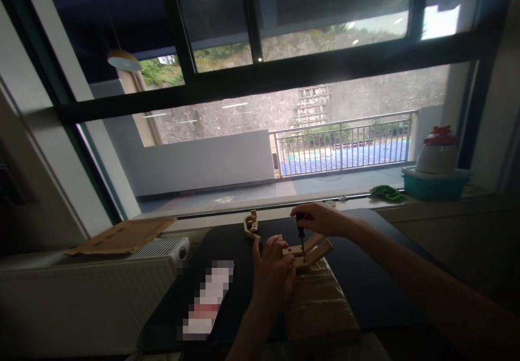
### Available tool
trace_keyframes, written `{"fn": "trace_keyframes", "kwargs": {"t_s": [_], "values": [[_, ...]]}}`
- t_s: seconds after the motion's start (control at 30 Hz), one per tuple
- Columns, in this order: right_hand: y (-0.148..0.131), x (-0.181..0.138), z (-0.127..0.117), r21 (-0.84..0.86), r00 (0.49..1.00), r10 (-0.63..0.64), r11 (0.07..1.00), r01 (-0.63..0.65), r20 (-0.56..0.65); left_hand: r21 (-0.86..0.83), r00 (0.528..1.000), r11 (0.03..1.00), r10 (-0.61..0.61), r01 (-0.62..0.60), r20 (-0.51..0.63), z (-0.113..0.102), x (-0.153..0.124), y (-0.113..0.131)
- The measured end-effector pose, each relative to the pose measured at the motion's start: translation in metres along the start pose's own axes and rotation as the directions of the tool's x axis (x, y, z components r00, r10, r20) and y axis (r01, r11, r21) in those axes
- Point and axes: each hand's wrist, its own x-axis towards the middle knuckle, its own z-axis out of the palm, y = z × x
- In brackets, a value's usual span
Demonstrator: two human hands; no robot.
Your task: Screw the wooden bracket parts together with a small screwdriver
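Note:
My right hand (325, 219) is wrapped round the dark handle of a screwdriver (301, 231), which stands nearly upright. Its tip meets a light wooden piece (319, 253) made of joined strips. My left hand (274, 263) has bent fingers pressed on the left end of that wooden piece, hiding part of it. Underneath lies a brown block-like package (325, 301), apparently wrapped in shiny film. Just beyond my left hand, a pale angular wooden part (252, 225) rests on the dark table (365, 274).
A blurred-out flat item (209, 301) lies on the table at left. Flat cardboard (125, 235) sits over a white radiator (162, 250). On the windowsill are a green cloth (385, 193), a teal box (436, 185) and a red-topped container (437, 152).

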Motion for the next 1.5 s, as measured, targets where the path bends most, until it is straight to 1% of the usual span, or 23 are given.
{"fn": "trace_keyframes", "kwargs": {"t_s": [0.1,0.23,0.5,0.63,0.77,0.9,1.1,1.23,1.5], "values": [[0.001,0.002,0.002,-0.031,1.000,-0.001,1.000,0.001,-0.008,0.067,0.994,0.996,0.049,-0.056,0.100,-0.002,0.005,0.006],[0.000,0.002,0.001,-0.064,1.000,0.004,0.998,-0.004,0.004,0.073,0.975,0.996,0.039,-0.056,0.219,0.002,0.010,0.006],[-0.012,0.000,-0.011,-0.084,0.995,0.003,0.996,0.005,0.098,0.060,0.955,0.998,0.006,-0.025,0.296,-0.001,0.017,0.009],[-0.012,0.003,-0.013,-0.089,0.992,0.002,0.996,0.009,0.124,0.080,0.953,0.996,0.000,-0.026,0.304,0.000,0.017,0.011],[-0.007,0.006,-0.011,-0.100,0.994,0.015,0.995,-0.004,0.110,0.087,0.948,0.996,-0.006,-0.023,0.318,0.000,0.017,0.012],[-0.005,0.008,-0.009,-0.120,0.995,0.021,0.993,-0.009,0.095,0.083,0.957,0.996,0.011,-0.036,0.290,0.002,0.016,0.010],[-0.013,0.007,-0.015,-0.146,0.993,-0.008,0.989,0.026,0.118,0.074,0.963,0.996,0.030,-0.052,0.269,0.004,0.014,0.008],[-0.013,0.011,-0.017,-0.180,0.990,-0.030,0.982,0.054,0.136,0.076,0.961,0.996,0.024,-0.046,0.276,0.003,0.015,0.009],[-0.009,0.015,-0.017,-0.259,0.991,0.015,0.966,0.020,0.133,0.088,0.959,0.995,0.013,-0.040,0.285,0.002,0.015,0.009]]}}
